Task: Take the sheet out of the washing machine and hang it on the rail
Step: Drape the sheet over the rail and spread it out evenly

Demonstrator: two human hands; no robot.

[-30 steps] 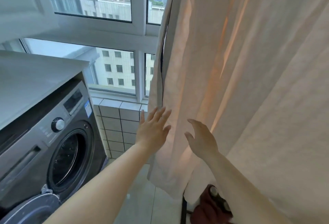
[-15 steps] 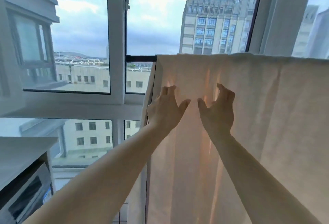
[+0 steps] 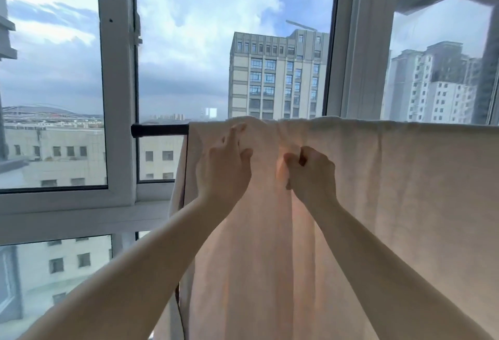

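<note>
- Head view, the task: the sheet point(image 3: 378, 191) is already out of the machine and draped over the rail point(image 3: 159, 130), hanging down in a long pale curtain that runs off the right edge of the picture. I'd say the main job is done and only the tidying is left.
- Head view, the hands: both are up near the top fold, close together but not touching. The left hand point(image 3: 224, 166) has its fingers bent into the cloth just under the rail, thumb out to the side, apparently gathering a bit of fabric. The right hand point(image 3: 310, 172) is curled tight, pinching a fold between thumb and fingers.
- Head view, what remains: there is a small hump in the top edge above the left hand and a few vertical creases below both hands, so some pulling flat and evening out looks to be still needed.
- Head view, the room: the rail's dark bare end sticks out left of the sheet, in front of a white-framed window point(image 3: 116, 96). Beyond the glass stand tall apartment blocks point(image 3: 275, 77) and a cloudy sky. The washing machine is not in sight.
</note>
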